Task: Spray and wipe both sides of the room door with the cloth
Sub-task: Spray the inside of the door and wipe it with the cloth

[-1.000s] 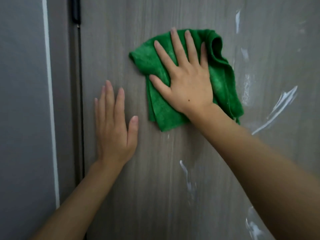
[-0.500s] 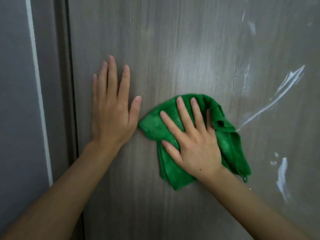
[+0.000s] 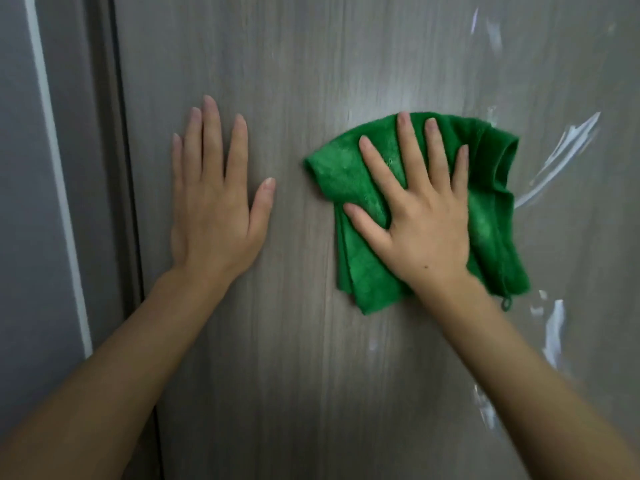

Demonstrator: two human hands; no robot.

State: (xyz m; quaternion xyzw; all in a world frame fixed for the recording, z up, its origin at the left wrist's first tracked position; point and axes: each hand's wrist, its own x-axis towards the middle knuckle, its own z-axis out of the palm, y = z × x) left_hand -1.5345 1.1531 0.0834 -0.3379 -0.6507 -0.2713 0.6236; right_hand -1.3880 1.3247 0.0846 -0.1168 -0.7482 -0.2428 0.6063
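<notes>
The grey wood-grain door [image 3: 311, 64] fills most of the view. A folded green cloth [image 3: 491, 216] lies flat against it right of centre. My right hand [image 3: 419, 216] presses the cloth to the door with spread fingers. My left hand [image 3: 214, 202] rests flat on the bare door, left of the cloth and apart from it, holding nothing. White streaks of spray foam [image 3: 561, 157] run across the door just right of the cloth, with more foam [image 3: 554, 334] lower down.
The door's left edge meets a dark gap and the grey door frame [image 3: 104, 168]. Left of the frame is a grey wall with a white vertical strip [image 3: 52, 168].
My right hand slid the cloth down the door, then to the right, away from my left hand. My left hand stays flat on the door. The view shifted.
</notes>
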